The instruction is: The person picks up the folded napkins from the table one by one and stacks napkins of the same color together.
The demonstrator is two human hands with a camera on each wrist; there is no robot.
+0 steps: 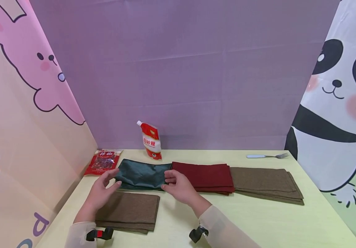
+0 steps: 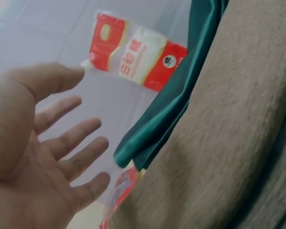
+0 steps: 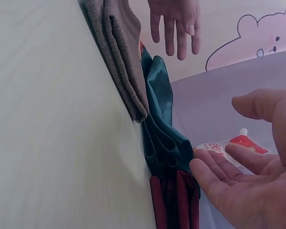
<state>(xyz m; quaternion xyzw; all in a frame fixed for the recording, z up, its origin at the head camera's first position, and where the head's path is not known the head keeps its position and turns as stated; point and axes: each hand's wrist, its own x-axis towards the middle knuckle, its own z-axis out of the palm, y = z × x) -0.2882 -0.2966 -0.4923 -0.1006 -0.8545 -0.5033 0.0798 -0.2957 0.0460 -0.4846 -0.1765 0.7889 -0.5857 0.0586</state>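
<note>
A folded dark green cloth [image 1: 144, 175] with a satiny sheen lies between my two hands. At its left end is my left hand [image 1: 101, 193], fingers spread and slightly bent, holding nothing; the left wrist view shows its bare palm [image 2: 43, 167]. My right hand [image 1: 181, 187] is at the cloth's right end, thumb and fingers apart with nothing between them. In the right wrist view its fingertips [image 3: 200, 167] come right up to the green cloth's edge. A folded brown cloth [image 1: 128, 210] lies nearer to me, partly behind my left wrist.
A folded dark red cloth [image 1: 202, 177] adjoins the green one, with another brown cloth [image 1: 264, 184] to its right. Behind stand a red and white spouted pouch [image 1: 151, 141] and, far left, a red packet [image 1: 103, 161]. A fork [image 1: 268, 156] lies at the back right.
</note>
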